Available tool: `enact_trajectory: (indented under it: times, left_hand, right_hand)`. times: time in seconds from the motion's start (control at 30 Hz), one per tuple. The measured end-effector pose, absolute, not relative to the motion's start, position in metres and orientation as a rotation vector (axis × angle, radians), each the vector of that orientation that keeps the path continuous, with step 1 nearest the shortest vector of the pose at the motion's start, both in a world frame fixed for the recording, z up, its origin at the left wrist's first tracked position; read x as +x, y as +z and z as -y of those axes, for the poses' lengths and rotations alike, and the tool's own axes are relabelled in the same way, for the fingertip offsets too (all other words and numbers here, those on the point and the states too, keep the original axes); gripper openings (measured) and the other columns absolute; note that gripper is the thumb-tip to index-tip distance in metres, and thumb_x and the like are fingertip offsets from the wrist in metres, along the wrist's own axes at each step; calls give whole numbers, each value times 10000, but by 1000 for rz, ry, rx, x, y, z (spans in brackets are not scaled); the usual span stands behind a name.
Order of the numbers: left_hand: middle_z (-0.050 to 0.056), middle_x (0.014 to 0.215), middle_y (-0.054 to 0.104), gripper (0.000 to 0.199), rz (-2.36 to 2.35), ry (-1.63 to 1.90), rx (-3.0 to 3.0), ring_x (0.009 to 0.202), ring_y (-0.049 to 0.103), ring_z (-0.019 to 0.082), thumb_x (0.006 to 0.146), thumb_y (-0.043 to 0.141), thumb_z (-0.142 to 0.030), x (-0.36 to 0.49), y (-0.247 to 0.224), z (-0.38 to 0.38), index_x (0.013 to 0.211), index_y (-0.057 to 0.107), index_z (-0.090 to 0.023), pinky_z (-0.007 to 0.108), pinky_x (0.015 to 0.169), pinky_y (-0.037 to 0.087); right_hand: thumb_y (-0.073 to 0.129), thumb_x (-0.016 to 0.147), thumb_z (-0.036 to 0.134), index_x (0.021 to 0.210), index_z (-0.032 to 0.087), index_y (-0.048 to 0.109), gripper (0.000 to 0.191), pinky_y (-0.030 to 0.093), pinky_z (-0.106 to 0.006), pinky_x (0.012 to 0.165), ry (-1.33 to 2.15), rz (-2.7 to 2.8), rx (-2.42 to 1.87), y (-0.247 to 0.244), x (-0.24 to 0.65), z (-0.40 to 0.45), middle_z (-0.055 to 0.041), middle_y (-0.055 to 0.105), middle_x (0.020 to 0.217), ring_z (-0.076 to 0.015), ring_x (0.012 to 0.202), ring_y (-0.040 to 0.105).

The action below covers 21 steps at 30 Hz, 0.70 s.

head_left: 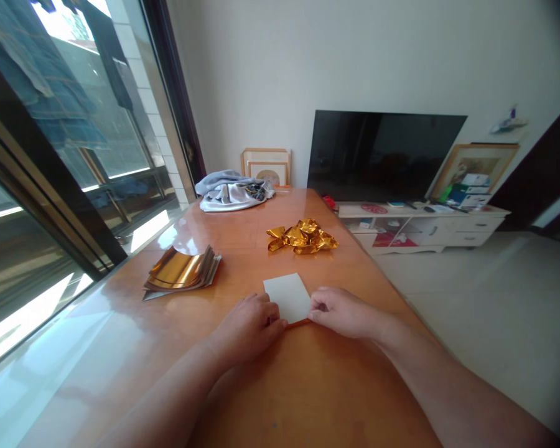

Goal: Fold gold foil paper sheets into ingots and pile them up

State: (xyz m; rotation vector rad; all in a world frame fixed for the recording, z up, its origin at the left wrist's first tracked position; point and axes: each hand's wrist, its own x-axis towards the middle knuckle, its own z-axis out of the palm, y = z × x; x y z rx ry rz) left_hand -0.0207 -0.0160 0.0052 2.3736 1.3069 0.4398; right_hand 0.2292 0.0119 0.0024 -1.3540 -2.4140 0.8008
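A sheet of paper (287, 297), pale side up, lies on the wooden table (303, 386) in front of me. My left hand (256, 320) grips its near left corner with thumb and curled fingers. At its right edge, my right hand (333, 311) pinches the near right corner. A thin orange-gold strip shows along the near edge between the two hands. Beyond the sheet sits a clump of folded, crumpled gold foil paper (303, 236). To the left lies a curling stack of shiny gold paper sheets (180, 270).
Grey cloth or clothing (233, 190) is heaped at the table's far end, before framed pictures (266, 163) against the wall. A glass sliding door (98, 124) runs along the left. Right of the table stand a television (382, 155) and a low white cabinet (466, 224).
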Motion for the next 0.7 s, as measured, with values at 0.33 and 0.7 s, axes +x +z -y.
enact_trajectory:
  times: [0.33,0.7]
  left_hand:
    - [35,752,592,253,-1330,425,2381,718,521,168,887,544,-292,-19,0,14,656,575,-191,279,644,339]
    - [20,751,594,232,-1372,370,2385,698,511,150,868,545,-293,-18,-5,10,662,568,-189,264,637,344]
  right_hand:
    - [619,831,310,723,182,622,167,346,-226,580,796,2366,-1438,-6,231,-15,5,679,754,-128,672,562]
    - [634,812,351,716,194,632,183,323,-220,539,832,2310,-1548,-6,230,-14,14,688,728,-124,625,562]
